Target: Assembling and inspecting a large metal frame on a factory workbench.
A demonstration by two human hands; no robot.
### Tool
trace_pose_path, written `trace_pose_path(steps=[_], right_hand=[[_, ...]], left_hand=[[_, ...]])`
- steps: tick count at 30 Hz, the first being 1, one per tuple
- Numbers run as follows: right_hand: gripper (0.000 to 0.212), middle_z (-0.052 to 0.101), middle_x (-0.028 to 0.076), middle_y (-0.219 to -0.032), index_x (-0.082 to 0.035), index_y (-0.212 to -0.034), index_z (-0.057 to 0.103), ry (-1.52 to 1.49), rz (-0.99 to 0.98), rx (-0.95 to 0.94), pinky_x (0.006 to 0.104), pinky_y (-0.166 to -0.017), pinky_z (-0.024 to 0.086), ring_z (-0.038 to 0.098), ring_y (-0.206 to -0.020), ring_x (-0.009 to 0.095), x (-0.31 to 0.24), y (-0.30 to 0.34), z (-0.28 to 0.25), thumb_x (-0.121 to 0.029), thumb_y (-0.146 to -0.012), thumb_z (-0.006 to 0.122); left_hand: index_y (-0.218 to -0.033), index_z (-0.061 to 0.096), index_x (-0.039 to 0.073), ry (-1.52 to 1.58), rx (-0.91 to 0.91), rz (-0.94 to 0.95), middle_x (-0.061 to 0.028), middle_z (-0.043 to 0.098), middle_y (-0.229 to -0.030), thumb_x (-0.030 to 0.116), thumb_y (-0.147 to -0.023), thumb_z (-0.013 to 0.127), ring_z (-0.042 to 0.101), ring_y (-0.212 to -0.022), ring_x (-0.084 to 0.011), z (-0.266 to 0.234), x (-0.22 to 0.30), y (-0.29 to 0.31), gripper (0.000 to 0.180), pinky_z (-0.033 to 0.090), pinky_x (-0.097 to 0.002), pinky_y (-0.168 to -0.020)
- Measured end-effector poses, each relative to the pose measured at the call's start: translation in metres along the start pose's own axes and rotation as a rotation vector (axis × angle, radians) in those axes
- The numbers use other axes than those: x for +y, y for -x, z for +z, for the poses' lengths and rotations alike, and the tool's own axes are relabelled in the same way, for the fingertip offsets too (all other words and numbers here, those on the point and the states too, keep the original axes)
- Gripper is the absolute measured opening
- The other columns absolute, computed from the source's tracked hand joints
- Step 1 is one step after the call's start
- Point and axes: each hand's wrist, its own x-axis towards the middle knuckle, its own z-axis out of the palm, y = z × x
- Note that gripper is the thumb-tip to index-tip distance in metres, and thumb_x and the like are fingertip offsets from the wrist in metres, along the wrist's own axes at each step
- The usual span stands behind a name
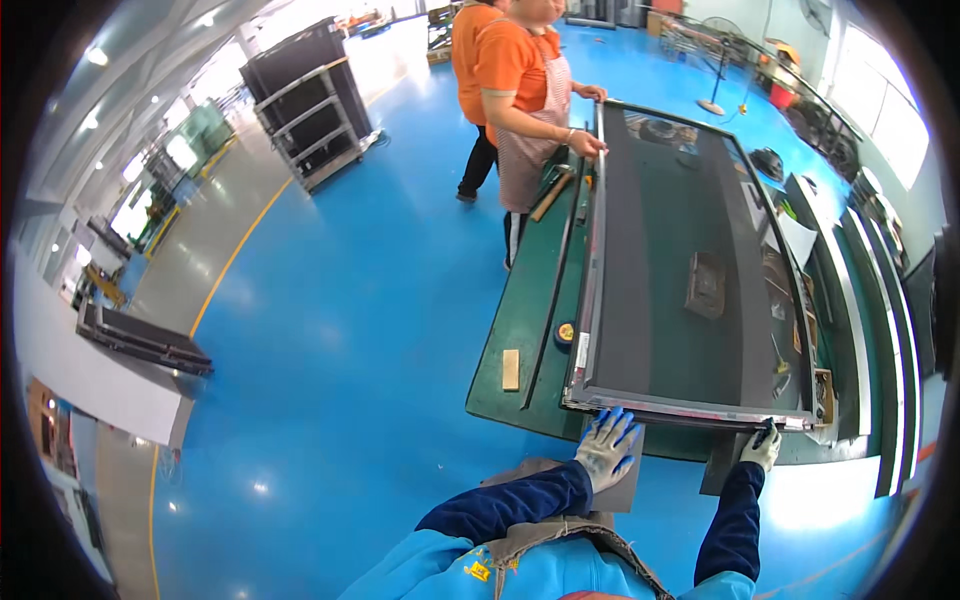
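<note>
A large dark framed panel (640,300), with a see-through middle, lies on a green worktable (497,385). At its near edge my left hand (608,450), in a white and blue glove, rests with its fingers apart against the frame. My right hand (762,448), gloved as well, has its fingers bent over the same edge close to the near right corner. A co-worker in an orange shirt (503,60) and checked apron holds the panel's far left side with both hands. Under or behind the panel, tools and small parts show through.
On the table's left lie a wooden block (511,370), a tape roll (565,333), a long dark strip (548,330) and a hammer (552,195). Long profiles (850,320) stand at the right. A second person in orange (466,60) is behind the co-worker. A loaded rack (310,110) stands far left.
</note>
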Motion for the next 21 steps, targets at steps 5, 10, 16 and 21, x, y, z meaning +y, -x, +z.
trace_pose_path(steps=[5, 10, 16, 21], right_hand=[[0.045, 0.055, 0.015, -0.12, -0.015, -0.121, 0.055, 0.036, -0.134, 0.198, 0.0408, -0.089, 0.047, 0.056, -0.105, 0.036, 0.011, 0.007, 0.002, -0.009, -0.077, 0.063], [0.051, 0.055, 0.014, -0.121, -0.016, -0.121, 0.056, 0.121, -0.308, 0.155, 0.042, -0.091, 0.046, 0.055, -0.107, 0.034, -0.006, 0.009, -0.008, -0.005, -0.072, 0.065], [0.048, 0.054, 0.012, -0.124, -0.016, -0.116, 0.057, 0.002, -0.234, 0.151, 0.0422, -0.093, 0.044, 0.054, -0.107, 0.034, 0.0, 0.012, -0.003, -0.004, -0.071, 0.065], [0.043, 0.054, 0.011, -0.126, -0.015, -0.113, 0.057, 0.056, -0.224, 0.176, 0.0416, -0.092, 0.044, 0.054, -0.108, 0.034, -0.009, 0.01, -0.006, -0.004, -0.071, 0.064]], left_hand=[[-0.136, 0.044, 0.007, -0.044, -0.05, -0.016, -0.02, 0.031, -0.148, 0.03, -0.084, 0.059, 0.021, -0.14, -0.041, -0.001, 0.003, -0.002, 0.059, 0.019, -0.0531, -0.112], [-0.131, 0.049, 0.009, -0.008, -0.009, -0.007, -0.0194, 0.035, -0.145, 0.031, -0.083, 0.06, 0.023, -0.14, -0.0408, -0.004, 0.001, -0.002, 0.054, 0.023, -0.0533, -0.11], [-0.13, 0.051, 0.011, 0.016, -0.029, -0.019, -0.0182, 0.037, -0.144, 0.032, -0.084, 0.059, 0.025, -0.139, -0.0416, -0.006, 0.004, -0.004, 0.051, 0.025, -0.0536, -0.109], [-0.13, 0.051, 0.011, 0.008, -0.037, -0.041, -0.0177, 0.038, -0.144, 0.032, -0.084, 0.059, 0.026, -0.138, -0.0419, -0.007, 0.004, -0.007, 0.051, 0.026, -0.0541, -0.109]])
